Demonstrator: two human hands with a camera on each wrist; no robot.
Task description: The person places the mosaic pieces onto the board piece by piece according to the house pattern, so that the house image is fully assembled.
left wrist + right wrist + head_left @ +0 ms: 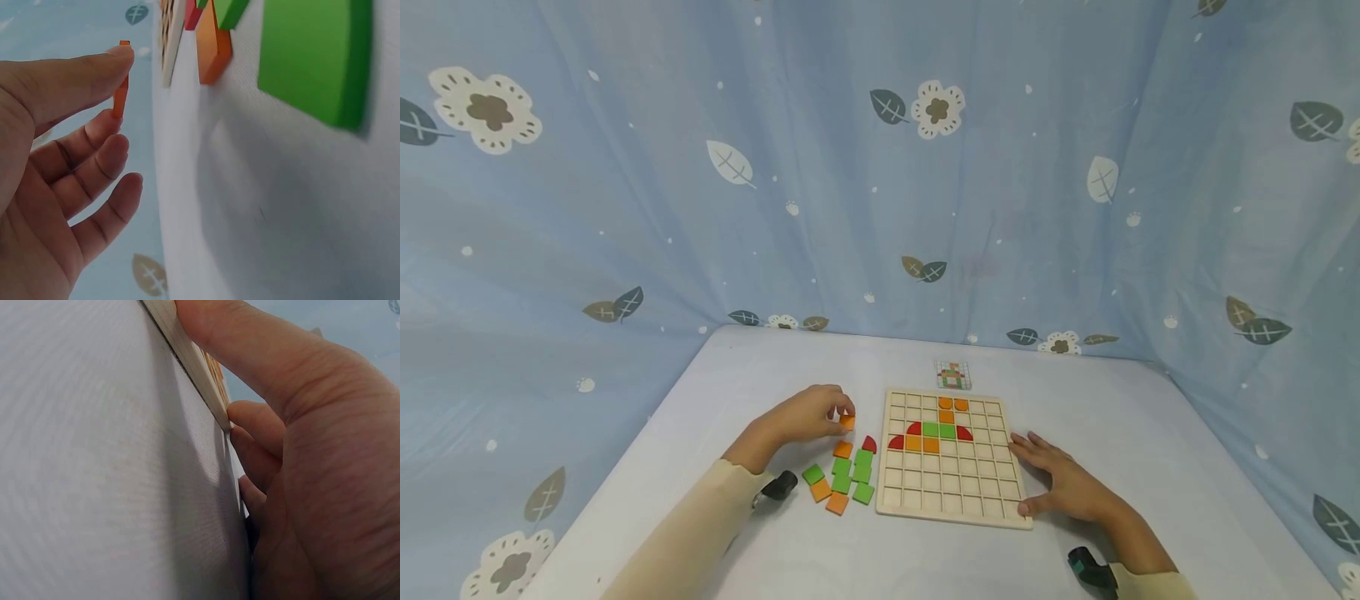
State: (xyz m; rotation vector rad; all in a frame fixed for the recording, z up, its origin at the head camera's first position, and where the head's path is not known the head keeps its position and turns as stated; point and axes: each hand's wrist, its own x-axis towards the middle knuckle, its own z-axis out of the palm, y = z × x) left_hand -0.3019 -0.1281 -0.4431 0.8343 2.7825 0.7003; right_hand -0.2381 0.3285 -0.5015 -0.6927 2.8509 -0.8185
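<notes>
My left hand [808, 414] pinches an orange square tile [847, 422] above the table, left of the wooden grid board [955, 522]. The left wrist view shows that tile [121, 94] edge-on between thumb and fingertip of the hand [56, 162]. My right hand [1067, 483] rests at the board's right edge, thumb near the lower right corner. In the right wrist view the thumb and fingers of this hand [331, 444] touch the board's side [194, 369]. Red, green and orange pieces lie in the upper left and middle cells, among them two orange round ones [945, 403] in the top row.
Loose green tiles [841, 482], orange tiles [837, 503] and one red rounded piece [869, 444] lie left of the board. A small pattern card [953, 375] lies behind it. A blue patterned curtain [850, 208] surrounds the white table [760, 358].
</notes>
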